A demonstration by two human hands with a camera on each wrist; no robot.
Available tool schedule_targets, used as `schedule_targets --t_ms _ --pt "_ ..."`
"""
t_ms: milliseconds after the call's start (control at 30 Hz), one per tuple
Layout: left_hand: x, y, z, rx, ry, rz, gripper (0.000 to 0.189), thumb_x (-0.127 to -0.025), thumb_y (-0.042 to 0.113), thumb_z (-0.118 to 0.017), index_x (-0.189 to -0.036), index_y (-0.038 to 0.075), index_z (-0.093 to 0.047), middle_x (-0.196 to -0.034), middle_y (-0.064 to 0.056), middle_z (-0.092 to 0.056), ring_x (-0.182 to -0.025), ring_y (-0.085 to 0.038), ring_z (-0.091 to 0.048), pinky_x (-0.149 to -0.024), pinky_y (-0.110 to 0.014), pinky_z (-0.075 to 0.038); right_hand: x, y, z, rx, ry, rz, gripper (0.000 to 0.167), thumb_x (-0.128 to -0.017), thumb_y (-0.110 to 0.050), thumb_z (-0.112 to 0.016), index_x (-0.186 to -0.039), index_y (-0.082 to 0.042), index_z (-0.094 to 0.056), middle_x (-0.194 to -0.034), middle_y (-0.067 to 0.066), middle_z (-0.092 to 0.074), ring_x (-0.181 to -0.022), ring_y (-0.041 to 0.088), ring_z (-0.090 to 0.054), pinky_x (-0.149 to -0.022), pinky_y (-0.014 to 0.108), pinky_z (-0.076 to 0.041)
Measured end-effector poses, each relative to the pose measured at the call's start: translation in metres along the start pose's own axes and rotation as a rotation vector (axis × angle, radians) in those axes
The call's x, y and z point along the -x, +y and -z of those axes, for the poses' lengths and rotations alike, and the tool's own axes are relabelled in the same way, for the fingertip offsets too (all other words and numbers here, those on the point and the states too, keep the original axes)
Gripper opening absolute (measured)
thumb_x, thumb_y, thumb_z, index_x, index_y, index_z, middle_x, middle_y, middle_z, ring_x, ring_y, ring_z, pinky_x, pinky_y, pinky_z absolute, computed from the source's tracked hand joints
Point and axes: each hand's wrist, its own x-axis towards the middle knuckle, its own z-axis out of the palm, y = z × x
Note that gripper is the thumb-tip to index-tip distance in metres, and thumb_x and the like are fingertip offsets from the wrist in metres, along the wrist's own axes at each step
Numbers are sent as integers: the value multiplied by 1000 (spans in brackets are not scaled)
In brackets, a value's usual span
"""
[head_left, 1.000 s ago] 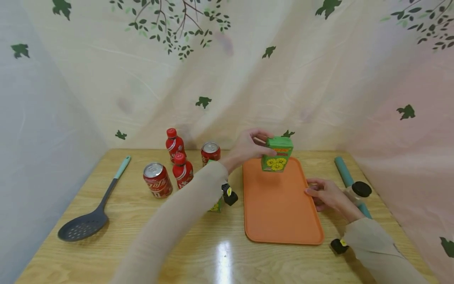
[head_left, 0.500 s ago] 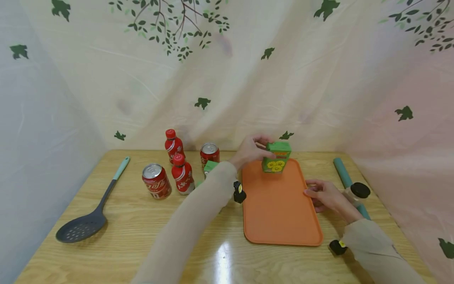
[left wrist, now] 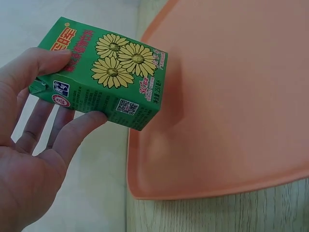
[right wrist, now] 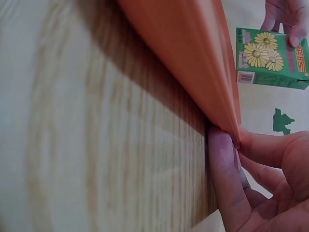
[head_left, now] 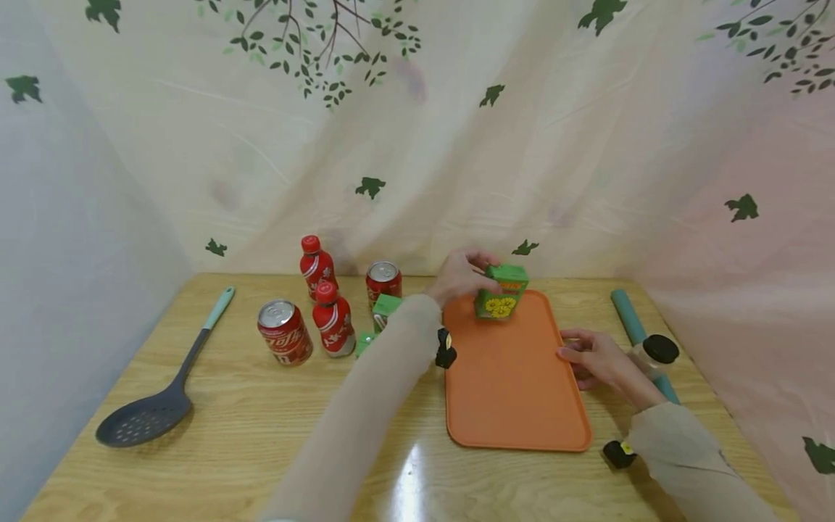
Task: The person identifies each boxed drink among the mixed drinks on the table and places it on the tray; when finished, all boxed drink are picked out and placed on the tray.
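Observation:
A green drink carton (head_left: 501, 293) with yellow flowers on its front is pinched near its top by my left hand (head_left: 458, 277). It stands over the far left part of the orange tray (head_left: 515, 391); whether its base touches the tray I cannot tell. In the left wrist view the thumb lies on the printed face of the carton (left wrist: 116, 67) and the fingers are behind and under it. My right hand (head_left: 599, 358) pinches the tray's right rim, thumb above and fingers below, as the right wrist view shows on the tray edge (right wrist: 207, 82).
Left of the tray stand red cans (head_left: 285, 333) and red bottles (head_left: 334, 322). More green cartons (head_left: 386, 308) are partly hidden by my left sleeve. A slotted spatula (head_left: 153, 413) lies far left. A black-lidded jar (head_left: 659, 351) and a teal rod (head_left: 629, 319) lie right.
The carton has come down and slightly left toward the tray, with my left hand moving along. My right hand keeps its hold on the tray rim.

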Motion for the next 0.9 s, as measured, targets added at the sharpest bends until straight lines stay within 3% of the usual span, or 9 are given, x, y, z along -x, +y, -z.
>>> schedule_targets --t_ms 300,467,700,900 --pt "-2 -7 -5 25 -22 19 40 -68 -16 -85 -102 4 -74 -96 -7 -68 -82 -17 -67 -81 -46 -60 1 2 -3 -8 11 -8 61 -102 -18 -64 -151 6 -37 -109 12 -63 -75 20 -70 -55 39 -60" --pt "-4 -8 -4 -5 10 19 37 -69 -16 -84 -99 3 -73 -98 -4 -69 -87 -18 -66 -79 -34 -59 0 1 -3 -11 15 -8 61 -102 -18 -64 -151 5 -37 -111 14 -63 -76 19 -70 -56 40 -60" --pt "-4 -7 -3 -8 62 82 36 -71 -15 -84 -100 5 -73 -103 -4 -67 -88 -19 -64 -89 -55 -56 0 -1 -1 -20 13 -16 61 -102 -18 -64 -151 5 -37 -112 14 -63 -76 20 -70 -57 39 -60" --pt "-3 -5 -1 62 43 129 36 -73 -13 -85 -102 5 -73 -105 -6 -65 -93 -21 -66 -90 -56 -56 1 -2 -1 -9 14 -13 61 -102 -18 -64 -151 5 -37 -112 15 -62 -74 20 -69 -56 39 -60"
